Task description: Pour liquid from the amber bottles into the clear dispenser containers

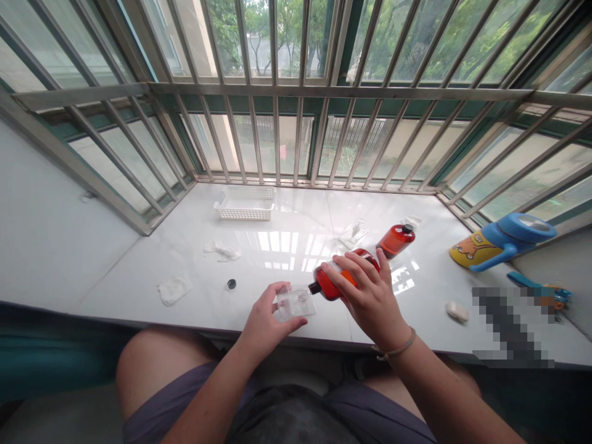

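My right hand (pixel 370 290) is wrapped round a red-orange bottle (pixel 327 282) with a black neck, tilted so that its mouth points left. That mouth is at the opening of a small clear plastic container (pixel 300 302). My left hand (pixel 272 317) grips this container between thumb and fingers, near the front edge of the white ledge. Whether liquid is flowing is too small to tell. A black bottle cap (pixel 232 284) lies to the left of my left hand. Behind my right hand is a second red-orange bottle (pixel 395 240) with its black cap on.
A white perforated basket (pixel 245 206) stands at the back. Crumpled white tissues (pixel 174 290) lie at the left, and a clear plastic piece (pixel 354 234) behind the bottle. To the right are a blue and yellow flask (pixel 499 243) and a small whitish block (pixel 457 311). Metal bars (pixel 296 92) enclose the ledge.
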Motion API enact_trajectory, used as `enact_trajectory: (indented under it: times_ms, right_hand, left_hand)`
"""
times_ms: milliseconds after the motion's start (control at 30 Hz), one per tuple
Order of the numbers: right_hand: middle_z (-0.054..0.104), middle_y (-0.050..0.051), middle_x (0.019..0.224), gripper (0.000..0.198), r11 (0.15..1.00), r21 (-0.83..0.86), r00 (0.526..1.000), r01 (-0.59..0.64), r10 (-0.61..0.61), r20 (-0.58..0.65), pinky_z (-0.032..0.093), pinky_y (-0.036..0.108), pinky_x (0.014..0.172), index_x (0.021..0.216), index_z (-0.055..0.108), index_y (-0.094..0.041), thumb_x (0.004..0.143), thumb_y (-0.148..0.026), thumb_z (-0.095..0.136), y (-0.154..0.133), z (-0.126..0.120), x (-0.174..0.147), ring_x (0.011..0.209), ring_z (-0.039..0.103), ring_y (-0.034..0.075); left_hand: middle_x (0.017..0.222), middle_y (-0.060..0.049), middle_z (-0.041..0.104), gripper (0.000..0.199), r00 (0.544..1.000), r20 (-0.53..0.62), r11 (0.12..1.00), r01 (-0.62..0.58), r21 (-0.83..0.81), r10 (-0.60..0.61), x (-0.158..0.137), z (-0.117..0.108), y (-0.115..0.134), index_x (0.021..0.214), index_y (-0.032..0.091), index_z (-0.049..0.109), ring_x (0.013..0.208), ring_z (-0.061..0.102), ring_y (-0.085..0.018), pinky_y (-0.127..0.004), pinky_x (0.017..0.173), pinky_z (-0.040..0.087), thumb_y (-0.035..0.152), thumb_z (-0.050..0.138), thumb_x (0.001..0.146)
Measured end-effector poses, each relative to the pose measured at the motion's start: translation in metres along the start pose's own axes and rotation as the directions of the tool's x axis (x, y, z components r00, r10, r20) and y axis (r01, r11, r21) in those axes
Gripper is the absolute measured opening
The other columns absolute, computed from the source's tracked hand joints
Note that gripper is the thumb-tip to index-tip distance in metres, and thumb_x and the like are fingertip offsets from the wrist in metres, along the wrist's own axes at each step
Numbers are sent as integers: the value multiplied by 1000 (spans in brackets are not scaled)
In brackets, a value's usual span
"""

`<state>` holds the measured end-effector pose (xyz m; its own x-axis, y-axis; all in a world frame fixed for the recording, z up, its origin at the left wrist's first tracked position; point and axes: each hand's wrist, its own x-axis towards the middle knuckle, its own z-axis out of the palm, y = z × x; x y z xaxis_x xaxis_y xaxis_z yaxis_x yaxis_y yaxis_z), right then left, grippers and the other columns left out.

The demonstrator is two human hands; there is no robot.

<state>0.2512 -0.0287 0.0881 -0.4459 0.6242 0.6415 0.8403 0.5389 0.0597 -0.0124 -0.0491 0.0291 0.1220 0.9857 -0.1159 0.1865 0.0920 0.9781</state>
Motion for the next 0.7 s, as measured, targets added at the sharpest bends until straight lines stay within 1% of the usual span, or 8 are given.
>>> enact_trajectory:
  times_ms: [233, 500, 700]
  right_hand:
    - [73, 5, 142, 46, 1000, -5, 1000, -1, 1, 1, 13, 68, 136, 145, 65, -31, 104, -13, 67, 1, 1, -1, 139, 61, 28]
    - [73, 4, 142, 47, 1000, -11, 1000, -2, 2, -2, 13, 67, 137, 145, 65, -31, 103, -11, 67, 0, 0, -1, 139, 61, 28]
    - [72, 4, 141, 50, 1000, -16, 1000, -10, 10, 4, 13, 67, 137, 147, 64, -33, 102, -10, 67, 0, -1, 0, 139, 61, 28]
  left_hand:
    - [143, -12, 66, 78, 1000, -7, 999, -4, 33, 4, 1, -1, -3, 135, 26, 63, 128, 70, -34, -53, 114, 57, 39, 100, 68]
    - [144, -13, 66, 77, 1000, -6, 999, 4, 39, -4, 0, -2, -3, 135, 26, 63, 128, 70, -36, -56, 114, 58, 40, 100, 69]
    - [144, -13, 67, 76, 1000, -9, 999, 1, 38, -1, 1, -1, -5, 134, 26, 64, 129, 70, -35, -55, 114, 58, 38, 101, 68]
